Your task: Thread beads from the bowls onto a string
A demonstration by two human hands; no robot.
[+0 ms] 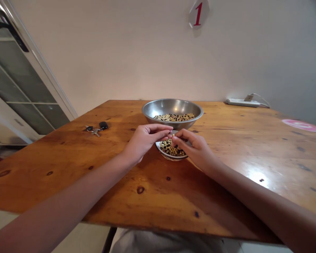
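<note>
My left hand (150, 138) and my right hand (191, 142) meet over a small bowl (171, 157), thumbs and forefingers pinched with the tips nearly touching. A pale bean (173, 135) shows at the fingertips of my right hand. Whatever the left pinch holds is too small to make out. Mixed yellow and black beans (172, 149) fill much of the bowl, whose far rim is partly hidden by my hands. Just behind stands a wide steel basin (150, 109) with more mixed pale and black beans (175, 117) in it.
The wooden table (116, 203) reaches back to the wall. A bunch of keys (96, 130) lies to the left. A white power strip (242, 102) with a plug and cord sits at the back right, near a pink round sticker (301, 125).
</note>
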